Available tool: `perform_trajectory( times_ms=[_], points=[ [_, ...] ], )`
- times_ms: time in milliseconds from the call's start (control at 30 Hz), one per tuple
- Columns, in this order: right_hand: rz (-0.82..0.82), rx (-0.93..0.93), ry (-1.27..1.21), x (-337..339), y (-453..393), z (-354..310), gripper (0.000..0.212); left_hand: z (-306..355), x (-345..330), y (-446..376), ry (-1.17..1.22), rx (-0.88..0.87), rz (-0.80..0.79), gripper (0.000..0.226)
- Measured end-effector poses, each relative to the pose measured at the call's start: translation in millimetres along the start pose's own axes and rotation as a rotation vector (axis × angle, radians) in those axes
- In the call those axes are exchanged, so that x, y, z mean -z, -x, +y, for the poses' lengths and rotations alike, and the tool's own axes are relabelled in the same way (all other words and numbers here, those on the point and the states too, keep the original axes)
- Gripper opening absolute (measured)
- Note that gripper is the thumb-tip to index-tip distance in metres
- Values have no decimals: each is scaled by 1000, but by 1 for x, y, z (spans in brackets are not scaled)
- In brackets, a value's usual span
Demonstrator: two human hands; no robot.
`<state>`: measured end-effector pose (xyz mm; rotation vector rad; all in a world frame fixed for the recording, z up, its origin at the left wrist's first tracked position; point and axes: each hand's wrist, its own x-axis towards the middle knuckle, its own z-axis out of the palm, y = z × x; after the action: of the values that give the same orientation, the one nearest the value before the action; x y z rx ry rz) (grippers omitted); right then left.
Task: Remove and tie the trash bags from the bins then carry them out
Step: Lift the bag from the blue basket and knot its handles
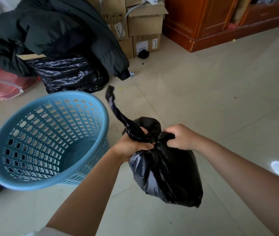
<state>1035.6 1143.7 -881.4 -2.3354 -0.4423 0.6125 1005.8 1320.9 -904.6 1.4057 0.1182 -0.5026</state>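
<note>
At the far left edge of the frame, pink bags (4, 86) lie on the floor. Above them, in the upper left, a dark padded jacket (50, 31) is draped over a shiny black sack (70, 74). Below, at centre left, a light blue slotted plastic bin (48, 140) stands on the pale tiled floor (220, 99), tipped toward the camera, with no liner inside.

Just right of the bin, at lower centre, two bare forearms reach up from the bottom edge. The left hand (132, 145) is closed in a fist around one twisted end of a black trash bag (166, 171); that end sticks up and leftward past the knuckles. The right hand (181, 137), close beside it, has its fingers curled tight around the bag's other end. Between the two hands sits a knot at the bag's neck. The full bag hangs below the hands, off the floor.

At top centre are stacked cardboard boxes (143, 24); at upper right, a reddish wooden cabinet (220, 19).
</note>
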Motion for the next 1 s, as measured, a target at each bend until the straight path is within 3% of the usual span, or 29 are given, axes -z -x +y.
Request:
perform_trajectory(
  times_ms=[100,167,367,500,567,700,1000],
  points=[
    [15,-24,52,-8,-5,1,20,1,3,-2,-180,-127,227,46],
    [-22,-46,54,-13,-6,1,25,0,5,-3,-500,-211,365,38],
    [-125,-111,-13,-19,-2,-8,34,-7,-4,1,-941,-266,417,21],
    [-142,-67,-24,-22,-5,-10,19,-1,-6,1,-1140,-209,455,13],
    [-147,-66,19,-19,-3,-7,19,4,-4,-1,-959,-133,389,5],
    [-136,-97,58,-14,2,2,36,5,3,0,-231,87,224,31],
    [-102,-83,43,-17,3,3,46,-11,-11,-3,511,95,231,31]
  ],
)
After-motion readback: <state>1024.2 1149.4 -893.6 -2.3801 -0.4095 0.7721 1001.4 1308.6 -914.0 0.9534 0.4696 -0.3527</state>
